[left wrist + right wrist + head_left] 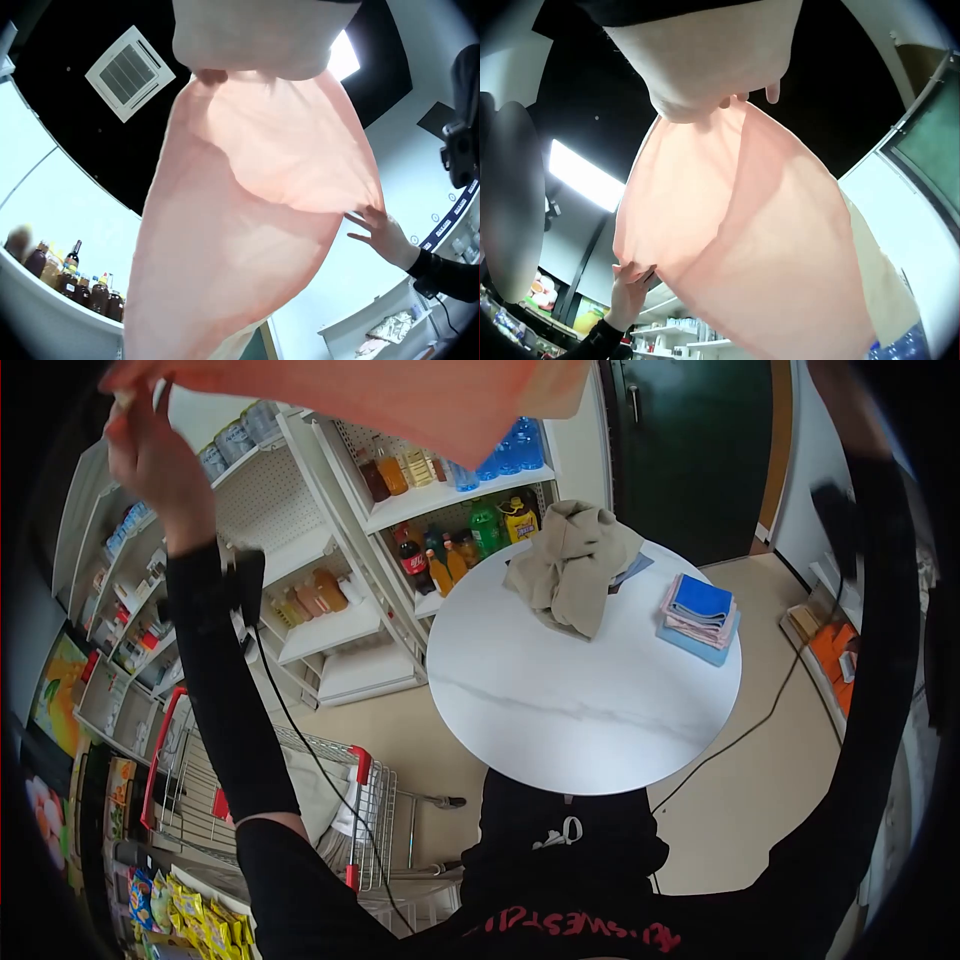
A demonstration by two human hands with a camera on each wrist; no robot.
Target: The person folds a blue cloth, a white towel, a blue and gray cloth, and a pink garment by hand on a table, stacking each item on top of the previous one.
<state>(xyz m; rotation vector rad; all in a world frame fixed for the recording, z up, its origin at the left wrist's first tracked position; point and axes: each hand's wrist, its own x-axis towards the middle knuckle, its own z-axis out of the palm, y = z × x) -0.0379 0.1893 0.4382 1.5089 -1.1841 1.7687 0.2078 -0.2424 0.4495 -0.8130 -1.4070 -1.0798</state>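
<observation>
A thin pink-orange cloth (pixel 400 400) is held up across the top of the head view. My left hand (pixel 160 465) pinches its left edge, raised high. Only the wrist side of my right hand (pixel 850 405) shows at the upper right corner; the left wrist view has the fingers of my right hand (pixel 386 236) gripping the cloth (pixel 225 247). From the right wrist, the cloth (pixel 765 225) hangs spread between both hands, with my left hand (pixel 630 296) on the far edge. A crumpled beige cloth (pixel 575 565) lies on the round white table (pixel 560 730).
Folded cloths with a blue one on top (pixel 700 600) are stacked at the table's right. A shopping cart (pixel 200 780) holding pale cloth stands left. Bottle shelves (pixel 400 510) are behind, beside a dark green door (pixel 690 460). Cables hang from both arms.
</observation>
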